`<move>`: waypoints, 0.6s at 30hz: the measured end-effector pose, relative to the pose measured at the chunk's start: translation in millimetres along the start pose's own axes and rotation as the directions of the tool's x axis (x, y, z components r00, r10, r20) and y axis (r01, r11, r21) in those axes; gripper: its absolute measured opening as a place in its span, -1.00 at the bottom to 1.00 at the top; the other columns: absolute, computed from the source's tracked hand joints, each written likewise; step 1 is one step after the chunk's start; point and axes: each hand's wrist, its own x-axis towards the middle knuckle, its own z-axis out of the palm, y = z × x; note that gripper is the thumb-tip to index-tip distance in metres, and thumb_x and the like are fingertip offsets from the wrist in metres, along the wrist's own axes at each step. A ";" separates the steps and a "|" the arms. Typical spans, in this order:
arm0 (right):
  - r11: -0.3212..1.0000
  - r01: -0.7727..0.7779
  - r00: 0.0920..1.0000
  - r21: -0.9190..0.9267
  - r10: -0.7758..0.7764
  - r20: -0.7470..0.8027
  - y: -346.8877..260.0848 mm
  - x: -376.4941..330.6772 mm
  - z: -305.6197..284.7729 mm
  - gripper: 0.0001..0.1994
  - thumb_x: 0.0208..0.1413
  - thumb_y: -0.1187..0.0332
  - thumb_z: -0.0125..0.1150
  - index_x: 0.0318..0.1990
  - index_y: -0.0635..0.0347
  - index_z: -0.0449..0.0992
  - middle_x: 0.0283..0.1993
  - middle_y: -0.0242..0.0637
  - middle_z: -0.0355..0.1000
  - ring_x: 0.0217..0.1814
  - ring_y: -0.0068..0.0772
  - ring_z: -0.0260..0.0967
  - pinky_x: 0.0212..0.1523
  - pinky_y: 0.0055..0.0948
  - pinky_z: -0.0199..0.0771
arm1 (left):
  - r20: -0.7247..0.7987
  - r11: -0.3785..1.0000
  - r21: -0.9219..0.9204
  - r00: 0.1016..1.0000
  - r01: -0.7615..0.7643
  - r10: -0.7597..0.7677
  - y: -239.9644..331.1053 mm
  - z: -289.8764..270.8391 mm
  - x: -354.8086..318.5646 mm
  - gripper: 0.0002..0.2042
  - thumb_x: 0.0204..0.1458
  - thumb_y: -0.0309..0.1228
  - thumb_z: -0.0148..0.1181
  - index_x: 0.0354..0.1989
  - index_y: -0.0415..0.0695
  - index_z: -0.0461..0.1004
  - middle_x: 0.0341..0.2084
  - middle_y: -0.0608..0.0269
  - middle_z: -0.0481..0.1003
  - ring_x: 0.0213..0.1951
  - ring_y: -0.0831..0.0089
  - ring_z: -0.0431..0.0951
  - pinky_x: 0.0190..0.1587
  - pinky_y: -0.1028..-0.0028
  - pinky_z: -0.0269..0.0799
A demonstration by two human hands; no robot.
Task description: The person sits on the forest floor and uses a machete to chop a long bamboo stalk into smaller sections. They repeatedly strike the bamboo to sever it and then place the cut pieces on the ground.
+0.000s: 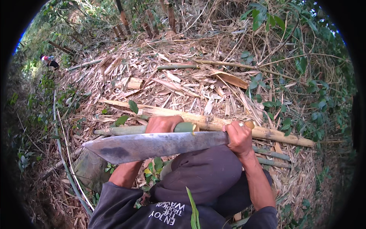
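Note:
My right hand (239, 138) is closed round the handle of a machete, its wooden butt showing beyond the fist. The machete's broad, dark-stained blade (160, 146) reaches leftward above my bent knee, tip at the left. Behind the blade, my left hand (162, 124) is wrapped over a green bamboo piece (122, 130), whose pale cut end shows just right of the hand. The blade hides part of my left wrist. Whether the blade touches the bamboo I cannot tell. A long yellowish bamboo pole (213, 123) lies on the ground just beyond both hands.
Dry bamboo leaves and sheaths (171, 86) cover the slope. Short green bamboo lengths (272, 154) lie right of my knee. A rock (90, 168) sits near my left arm, beside a thin green pole (63, 149). Cut stumps (171, 19) stand uphill; a person (51, 62) is far left.

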 end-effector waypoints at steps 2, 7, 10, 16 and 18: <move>0.999 -0.036 0.999 -0.023 0.036 0.010 4.6 -10.5 -2.3 -0.94 -0.13 0.52 0.13 -0.54 0.15 0.39 -0.63 -0.29 0.28 -0.68 -0.28 0.31 -0.58 -0.33 0.36 | 0.062 0.994 -0.108 0.998 0.025 -0.018 0.4 -7.3 -11.4 -0.75 -0.16 -0.23 0.27 -0.41 -0.15 0.52 -0.64 0.06 0.51 -0.54 0.11 0.56 -0.45 0.26 0.41; 0.466 -0.852 0.494 -0.238 0.867 -0.073 89.1 -145.0 -35.0 -0.86 0.01 0.40 0.16 -0.46 0.30 0.42 -0.66 -0.07 0.36 -0.61 -0.16 0.40 -0.52 -0.21 0.39 | 0.000 0.992 -0.104 0.997 -0.077 0.077 22.3 -73.5 -78.0 -0.70 -0.34 -0.39 0.43 -0.38 -0.14 0.52 -0.49 0.15 0.55 -0.41 0.31 0.60 -0.35 0.40 0.46; 0.503 -0.860 0.510 -0.089 0.842 -0.174 86.9 -109.3 -31.6 -0.85 0.02 0.41 0.16 -0.42 0.34 0.41 -0.66 -0.03 0.34 -0.65 -0.16 0.34 -0.54 -0.20 0.31 | -0.126 0.998 0.050 0.991 -0.042 0.048 16.1 -60.3 -24.6 -0.67 -0.33 -0.39 0.44 -0.34 -0.18 0.51 -0.49 0.11 0.55 -0.40 0.28 0.61 -0.33 0.39 0.49; 0.791 -0.607 0.778 0.074 0.611 -0.146 36.1 -39.3 -24.8 -0.88 -0.01 0.49 0.22 -0.50 0.24 0.40 -0.73 -0.33 0.23 -0.74 -0.46 0.18 -0.70 -0.33 0.09 | -0.072 0.998 0.054 0.997 -0.026 0.030 4.1 -19.1 9.2 -0.67 -0.17 -0.26 0.37 -0.29 -0.19 0.46 -0.39 0.04 0.50 -0.33 0.09 0.55 -0.28 0.24 0.44; 0.863 -0.497 0.851 0.087 0.504 -0.149 22.0 -39.2 -14.8 -0.89 -0.12 0.46 0.25 -0.50 0.22 0.41 -0.69 -0.32 0.27 -0.73 -0.36 0.26 -0.67 -0.34 0.20 | 0.045 0.998 0.049 0.998 0.041 -0.044 9.0 -15.1 9.0 -0.65 -0.15 -0.25 0.37 -0.28 -0.19 0.44 -0.37 0.03 0.48 -0.31 0.07 0.53 -0.26 0.22 0.43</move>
